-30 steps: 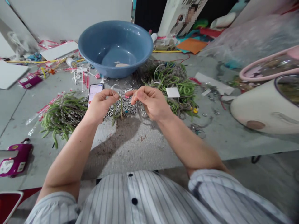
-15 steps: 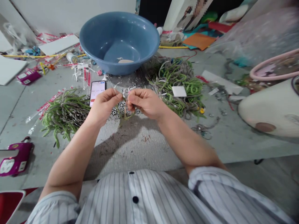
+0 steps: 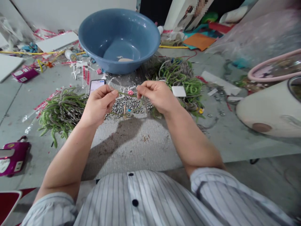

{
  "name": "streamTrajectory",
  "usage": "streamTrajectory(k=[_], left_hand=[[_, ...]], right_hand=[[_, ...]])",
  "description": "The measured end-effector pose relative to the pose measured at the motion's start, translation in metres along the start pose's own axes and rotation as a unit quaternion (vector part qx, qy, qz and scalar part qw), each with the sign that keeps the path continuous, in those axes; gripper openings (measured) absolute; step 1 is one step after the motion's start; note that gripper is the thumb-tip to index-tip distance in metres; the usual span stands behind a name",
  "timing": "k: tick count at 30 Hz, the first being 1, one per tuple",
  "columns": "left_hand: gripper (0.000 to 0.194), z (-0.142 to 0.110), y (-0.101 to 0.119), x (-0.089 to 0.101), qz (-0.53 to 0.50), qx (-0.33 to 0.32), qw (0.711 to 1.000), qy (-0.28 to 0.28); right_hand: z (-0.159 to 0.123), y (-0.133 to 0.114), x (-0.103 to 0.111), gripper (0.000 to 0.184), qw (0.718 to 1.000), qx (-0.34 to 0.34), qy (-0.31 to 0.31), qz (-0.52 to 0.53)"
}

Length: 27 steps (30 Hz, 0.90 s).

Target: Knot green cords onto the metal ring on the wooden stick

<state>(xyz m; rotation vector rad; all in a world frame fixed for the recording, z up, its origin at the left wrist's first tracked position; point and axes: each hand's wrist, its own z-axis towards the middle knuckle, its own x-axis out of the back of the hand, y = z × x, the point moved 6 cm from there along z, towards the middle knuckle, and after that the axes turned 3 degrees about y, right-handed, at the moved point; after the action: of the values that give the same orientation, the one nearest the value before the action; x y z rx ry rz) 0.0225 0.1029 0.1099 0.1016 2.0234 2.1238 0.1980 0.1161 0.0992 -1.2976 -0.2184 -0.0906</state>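
Note:
A thin green cord [image 3: 125,94] is stretched between my two hands, with a loop of it hanging below. My left hand [image 3: 100,102] pinches one side of the cord between thumb and fingers. My right hand [image 3: 155,94] pinches the other side. Beneath the cord lie many small metal rings [image 3: 119,106], spread over the grey cloth-like mat [image 3: 131,147]. A pile of green and grey cords [image 3: 62,110] is left of my left hand. Another tangled heap of such cords [image 3: 185,73] lies beyond my right hand, with a white square card [image 3: 179,91] on it.
A large blue basin [image 3: 119,67] stands behind my hands. A phone [image 3: 97,84] lies beside my left hand. Purple devices [image 3: 16,157] sit at the left, a white rounded container [image 3: 265,110] at the right. Plastic scraps and an orange sheet [image 3: 199,41] litter the far side.
My hands have moved apart, left hand to the left and right hand to the right, drawing the cord out between them. The view has shifted slightly.

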Motion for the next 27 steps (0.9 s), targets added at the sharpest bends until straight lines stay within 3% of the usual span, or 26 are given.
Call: streamTrajectory(k=[3, 5, 9, 13, 20, 27], left_hand=[[0.022, 0.002, 0.0, 0.003, 0.025, -0.027, 0.999, 0.017], [0.022, 0.004, -0.002, 0.003, 0.035, -0.037, 0.998, 0.023], [0.021, 0.004, -0.004, 0.002, 0.05, -0.046, 0.997, 0.036], [0.02, 0.001, -0.004, 0.001, 0.072, -0.033, 0.995, 0.052], [0.019, 0.0, -0.006, 0.001, 0.077, -0.014, 0.996, 0.052], [0.019, 0.0, -0.006, 0.0, 0.07, -0.009, 0.996, 0.046]], right_hand=[[0.001, -0.006, 0.021, 0.042, 0.992, 0.044, 0.098, -0.06], [-0.001, -0.011, 0.025, 0.04, 0.99, 0.059, 0.118, -0.045], [-0.011, -0.022, 0.003, 0.036, 0.994, 0.044, 0.03, 0.091], [-0.018, -0.022, -0.023, 0.031, 0.977, -0.023, -0.069, 0.203], [-0.012, -0.015, -0.014, 0.026, 0.956, -0.077, -0.043, 0.281], [-0.013, -0.014, -0.018, 0.027, 0.946, -0.096, -0.064, 0.304]])
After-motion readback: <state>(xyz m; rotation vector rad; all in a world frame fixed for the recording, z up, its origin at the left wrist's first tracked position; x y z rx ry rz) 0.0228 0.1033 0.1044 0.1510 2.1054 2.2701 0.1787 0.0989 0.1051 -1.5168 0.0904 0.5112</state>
